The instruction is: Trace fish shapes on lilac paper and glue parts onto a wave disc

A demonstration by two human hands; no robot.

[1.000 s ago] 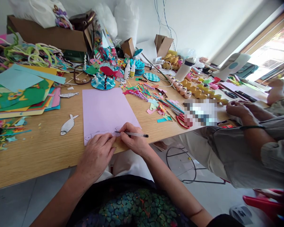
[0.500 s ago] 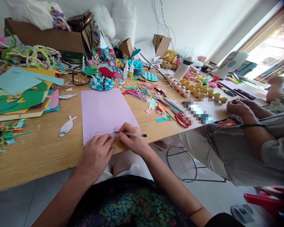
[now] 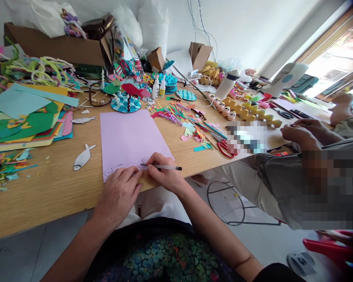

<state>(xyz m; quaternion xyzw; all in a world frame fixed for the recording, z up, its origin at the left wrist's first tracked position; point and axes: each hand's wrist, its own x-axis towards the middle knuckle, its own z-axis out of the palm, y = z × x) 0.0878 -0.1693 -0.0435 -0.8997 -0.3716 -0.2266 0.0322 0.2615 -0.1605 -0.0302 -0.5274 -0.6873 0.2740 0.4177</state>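
Observation:
A sheet of purple paper (image 3: 132, 135) lies on the wooden table, with fish outlines drawn along its near edge. My right hand (image 3: 164, 172) grips a pen (image 3: 167, 167), its tip touching the paper on the drawn lines. Flat on the paper's near edge rests my left hand (image 3: 120, 192), fingers stretched out, covering part of the drawing. To the left of the sheet lies a cut-out paper fish (image 3: 82, 157). A second, smaller fish cut-out (image 3: 84, 120) sits farther back.
Coloured paper sheets (image 3: 23, 121) are stacked at left, beside paper scraps (image 3: 14, 168). Red-handled scissors (image 3: 227, 149) lie to the right. Behind the sheet stand a blue disc with a red fish (image 3: 126, 102) and glue bottles (image 3: 155, 88). Another person's hands (image 3: 302, 133) are at far right.
My hands, pen and paper look almost unmoved. The other person's hands at the right have shifted slightly.

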